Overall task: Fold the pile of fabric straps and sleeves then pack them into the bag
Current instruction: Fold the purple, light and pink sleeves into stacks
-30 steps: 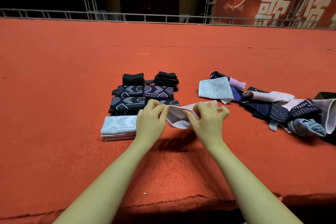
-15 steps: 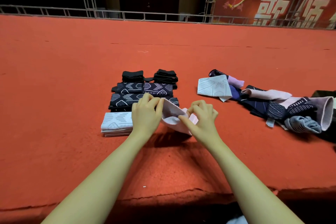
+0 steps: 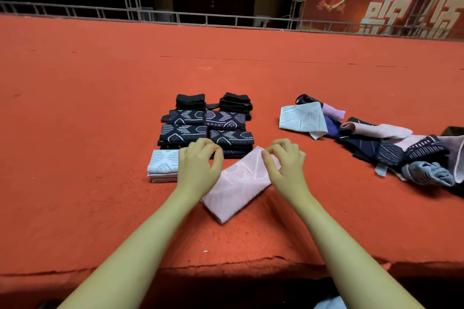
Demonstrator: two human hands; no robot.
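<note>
The fingers of the right hand are curled, their tips pinching the upper right edge of the folded pink sleeve near the centre of the frame. The fingers of the left hand are also curled, thumb and forefinger close together just above the sleeve's upper left edge; whether they actually grip the cloth or only hover at it is hard to make out, as the back of the hand hides the contact. The pink sleeve lies tilted on the red surface, one corner pointing toward the lower centre of the frame, and its left part is covered by the left hand and wrist.

Just left of the left hand sits a folded white sleeve, its right end hidden behind that hand. Above the hands, in the middle of the frame, stands a neat block of folded dark patterned sleeves with folded black straps behind them; the nearest dark stack is partly covered by the fingers. At the right of the frame lies the unfolded pile of white, pink, purple and dark pieces, its far end cut off by the right edge. No bag can be identified.
</note>
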